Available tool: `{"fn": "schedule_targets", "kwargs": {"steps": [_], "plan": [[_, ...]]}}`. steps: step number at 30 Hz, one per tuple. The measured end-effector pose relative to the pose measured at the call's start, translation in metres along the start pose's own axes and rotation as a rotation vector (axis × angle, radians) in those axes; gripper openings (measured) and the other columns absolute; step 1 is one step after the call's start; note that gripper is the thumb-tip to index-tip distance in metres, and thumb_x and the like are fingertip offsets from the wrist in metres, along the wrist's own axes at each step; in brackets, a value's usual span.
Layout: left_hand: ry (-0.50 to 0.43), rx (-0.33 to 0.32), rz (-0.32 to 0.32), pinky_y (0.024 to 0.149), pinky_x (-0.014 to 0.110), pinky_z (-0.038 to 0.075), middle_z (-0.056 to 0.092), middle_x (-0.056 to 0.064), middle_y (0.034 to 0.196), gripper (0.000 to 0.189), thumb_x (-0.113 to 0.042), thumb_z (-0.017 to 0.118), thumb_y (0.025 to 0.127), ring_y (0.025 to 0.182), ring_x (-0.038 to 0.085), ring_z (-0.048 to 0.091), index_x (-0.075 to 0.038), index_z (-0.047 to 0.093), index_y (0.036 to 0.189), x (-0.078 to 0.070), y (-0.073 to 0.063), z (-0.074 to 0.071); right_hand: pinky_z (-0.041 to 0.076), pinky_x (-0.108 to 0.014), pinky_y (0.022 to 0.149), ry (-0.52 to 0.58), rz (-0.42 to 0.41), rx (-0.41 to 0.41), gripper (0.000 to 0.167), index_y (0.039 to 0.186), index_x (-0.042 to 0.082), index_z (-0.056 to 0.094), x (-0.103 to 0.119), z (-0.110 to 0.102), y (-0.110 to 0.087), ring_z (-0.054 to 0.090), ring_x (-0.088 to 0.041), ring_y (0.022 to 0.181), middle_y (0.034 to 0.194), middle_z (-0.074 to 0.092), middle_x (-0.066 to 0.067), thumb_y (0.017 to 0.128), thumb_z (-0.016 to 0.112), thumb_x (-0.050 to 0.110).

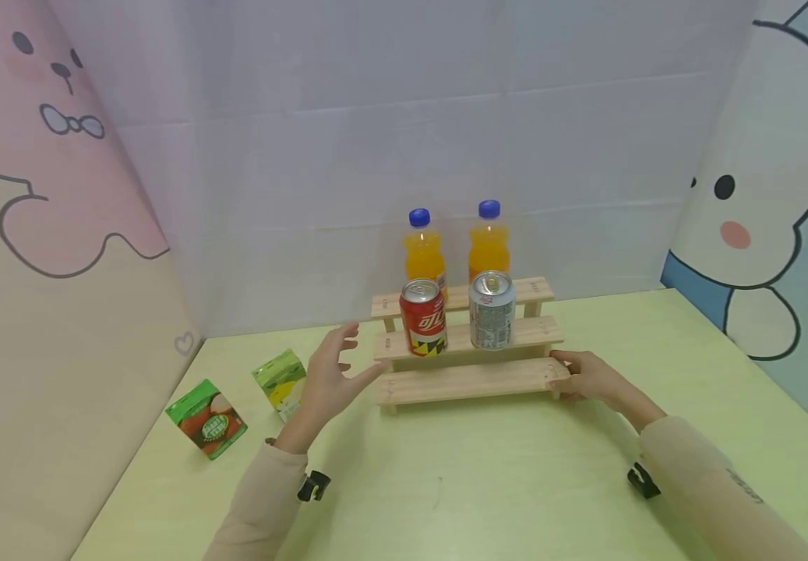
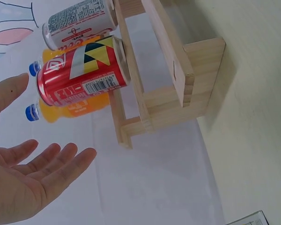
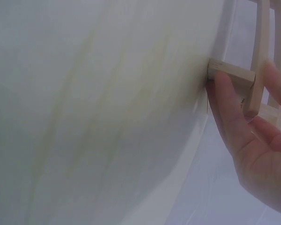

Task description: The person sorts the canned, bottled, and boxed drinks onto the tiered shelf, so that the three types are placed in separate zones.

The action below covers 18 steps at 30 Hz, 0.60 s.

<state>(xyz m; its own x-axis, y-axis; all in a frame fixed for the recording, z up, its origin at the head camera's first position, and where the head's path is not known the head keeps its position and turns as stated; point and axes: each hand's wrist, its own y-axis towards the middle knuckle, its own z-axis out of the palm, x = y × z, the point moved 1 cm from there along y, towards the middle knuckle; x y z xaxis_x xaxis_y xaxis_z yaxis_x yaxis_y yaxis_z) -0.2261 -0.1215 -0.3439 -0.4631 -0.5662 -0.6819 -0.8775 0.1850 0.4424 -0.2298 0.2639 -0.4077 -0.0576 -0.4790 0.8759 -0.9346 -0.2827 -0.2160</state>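
Observation:
A three-step wooden rack [image 1: 470,380] stands on the table. My right hand [image 1: 589,375] grips the right end of its lowest step; in the right wrist view, fingers [image 3: 232,112] lie against the rack's leg [image 3: 232,70] with the thumb over the board. On the middle step are a red can [image 1: 423,319] and a silver can [image 1: 492,312]. Two orange drink bottles with blue caps, a left bottle [image 1: 423,253] and a right bottle [image 1: 489,241], stand behind. My left hand [image 1: 329,382] hovers left of the rack, fingers spread, holding nothing, apart from the red can [image 2: 82,72].
Left of my left hand, a green-topped snack pouch [image 1: 209,421] and a yellow-green pouch [image 1: 280,382] lie on the pale table [image 1: 439,483], the latter partly hidden by that hand. A white curtain [image 1: 291,171] hangs behind the rack. Cartoon-printed panels flank the table.

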Motion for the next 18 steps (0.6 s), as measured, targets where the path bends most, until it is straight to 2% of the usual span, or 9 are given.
{"fn": "schedule_targets", "kwargs": {"steps": [10,18], "plan": [[0.028,-0.041,0.022,0.073,0.045,0.051,0.051,0.018,0.121,0.065,-0.014,0.078,0.071,0.104,0.033,0.053,0.0,0.046,0.126,0.009,-0.017,-0.017,0.053,-0.04,0.074,-0.002,0.005,-0.001,0.07,0.136,-0.017,0.014,0.002,0.0,0.0,0.057,-0.035,0.097,0.123,0.035,-0.044,0.087,0.058,0.004],[0.086,-0.051,-0.036,0.076,0.047,0.05,0.049,0.018,0.123,0.068,-0.015,0.078,0.071,0.107,0.032,0.05,0.001,0.043,0.127,0.018,-0.027,-0.036,0.053,-0.039,0.075,0.012,0.002,0.005,0.07,0.137,-0.017,0.013,0.0,0.0,0.001,0.055,-0.037,0.1,0.126,0.03,-0.045,0.088,0.058,0.004]]}}
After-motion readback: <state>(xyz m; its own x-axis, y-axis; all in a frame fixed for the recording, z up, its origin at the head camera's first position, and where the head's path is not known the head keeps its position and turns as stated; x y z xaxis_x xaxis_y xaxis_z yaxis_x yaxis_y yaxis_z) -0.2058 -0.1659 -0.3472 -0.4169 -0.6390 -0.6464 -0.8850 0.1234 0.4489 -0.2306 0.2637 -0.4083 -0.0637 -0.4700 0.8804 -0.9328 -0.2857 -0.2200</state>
